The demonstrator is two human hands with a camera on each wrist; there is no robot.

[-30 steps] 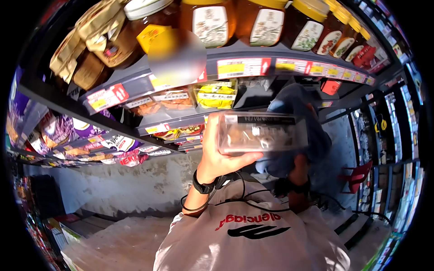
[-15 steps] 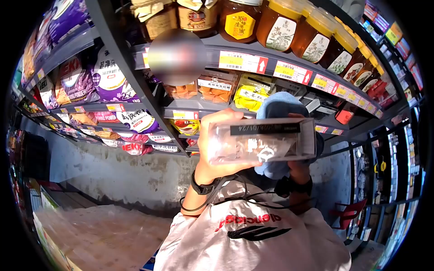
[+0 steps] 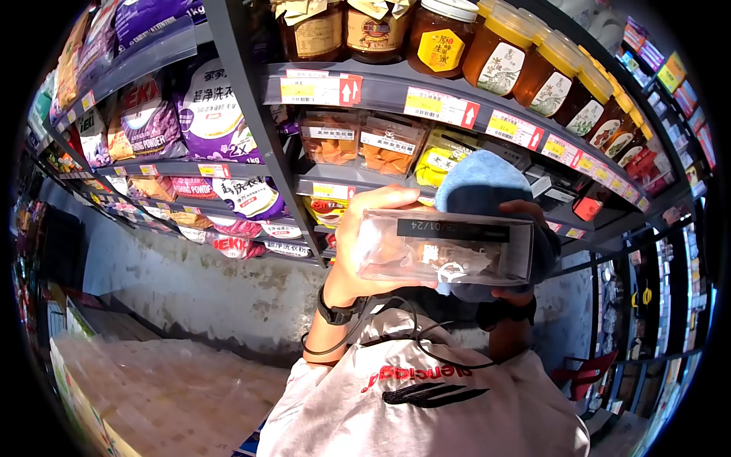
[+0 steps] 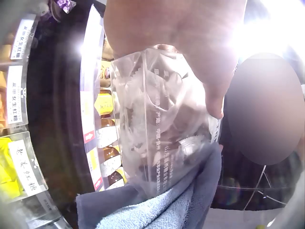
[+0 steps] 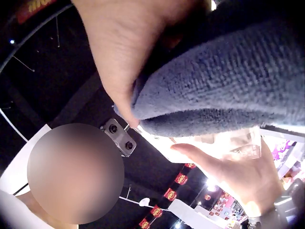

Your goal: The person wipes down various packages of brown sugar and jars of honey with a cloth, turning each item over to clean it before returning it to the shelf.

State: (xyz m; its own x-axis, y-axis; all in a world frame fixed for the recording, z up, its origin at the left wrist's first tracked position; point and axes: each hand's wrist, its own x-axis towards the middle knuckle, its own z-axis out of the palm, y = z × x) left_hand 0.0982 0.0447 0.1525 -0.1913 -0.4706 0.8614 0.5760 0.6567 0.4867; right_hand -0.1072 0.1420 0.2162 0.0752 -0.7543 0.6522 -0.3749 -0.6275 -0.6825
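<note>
My left hand (image 3: 344,263) grips one end of a clear plastic box (image 3: 476,263), thumb along the near side and fingers over the far side. A black date strip runs along the face towards the head camera, and wrapped pieces show through the walls in the left wrist view. At the box's other end, my right hand (image 5: 126,47) holds a folded blue cloth (image 3: 483,183), its thumb pressed on the fabric. The cloth (image 4: 162,210) lies against that end of the box and wraps partly around it. Much of the right hand is hidden behind cloth and box.
Ahead, a dark shelf (image 3: 373,90) bears honey jars (image 3: 499,61) and price tags. Below it stand boxed brown sugar packs (image 3: 388,145) and a yellow pack (image 3: 435,164). Washing powder bags (image 3: 217,107) fill shelves at left. A cable (image 3: 415,346) hangs between the wrists.
The head view has swung, so the shelves sit farther right and more washing powder shows. The box stays in my left hand, while the blue cloth has risen beside its far end.
</note>
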